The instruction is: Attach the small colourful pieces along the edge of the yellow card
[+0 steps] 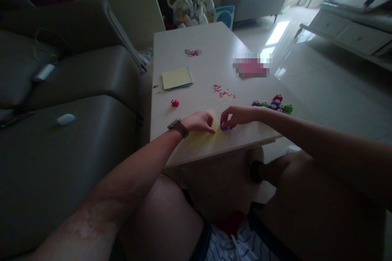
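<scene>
A pale yellow sheet of paper [204, 138] lies near the front edge of the white table [211, 40]. My left hand [200, 122], with a watch on the wrist, presses down on the sheet. My right hand [237, 115] grips a small purple punch [224, 127] at the sheet's right edge.
Several small coloured punches [274, 104] cluster to the right. A red punch [174, 103] sits alone on the left. A stack of coloured paper [177, 78], scattered red cut-outs [223, 91], more cut-outs [192, 52] and a pink object [251, 67] lie farther back. A grey sofa [61, 130] stands on the left.
</scene>
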The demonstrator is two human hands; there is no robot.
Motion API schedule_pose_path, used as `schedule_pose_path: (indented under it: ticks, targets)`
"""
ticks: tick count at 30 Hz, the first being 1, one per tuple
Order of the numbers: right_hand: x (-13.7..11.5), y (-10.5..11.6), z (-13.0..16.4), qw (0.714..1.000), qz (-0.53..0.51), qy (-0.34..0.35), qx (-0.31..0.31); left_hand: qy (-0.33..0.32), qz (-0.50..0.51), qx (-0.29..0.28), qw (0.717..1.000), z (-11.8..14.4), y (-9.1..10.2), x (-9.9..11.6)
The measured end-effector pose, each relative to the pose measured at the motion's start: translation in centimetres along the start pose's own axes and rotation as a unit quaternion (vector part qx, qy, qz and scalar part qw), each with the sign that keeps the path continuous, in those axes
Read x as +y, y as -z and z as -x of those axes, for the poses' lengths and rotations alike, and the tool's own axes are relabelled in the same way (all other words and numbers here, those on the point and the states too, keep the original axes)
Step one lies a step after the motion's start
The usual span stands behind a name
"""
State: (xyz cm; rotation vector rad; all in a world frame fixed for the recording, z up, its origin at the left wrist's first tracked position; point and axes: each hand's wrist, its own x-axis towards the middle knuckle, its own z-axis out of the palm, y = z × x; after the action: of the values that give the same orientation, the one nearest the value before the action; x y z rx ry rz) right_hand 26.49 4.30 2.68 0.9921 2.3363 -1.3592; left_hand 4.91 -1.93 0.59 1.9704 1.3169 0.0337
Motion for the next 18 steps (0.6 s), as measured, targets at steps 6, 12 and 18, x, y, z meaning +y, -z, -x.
schedule_pose_path:
  ticks: [6, 12, 18]
  targets:
    - [-0.03, -0.08, 0.00, 0.999, -0.030, 0.007, -0.009, -0.012, 0.002, 0.003, 1.000, -0.07, -0.24, -0.50]
    - [0.23, -0.35, -0.40, 0.999, -0.041, 0.022, -0.007, -0.023, 0.009, 0.000, 1.000, -0.20, -0.27, -0.79]
    - [0.04, -0.46, -0.68, 0.999, -0.013, 0.038, 0.002, -0.019, 0.011, -0.003, 1.000, -0.14, -0.18, -0.55]
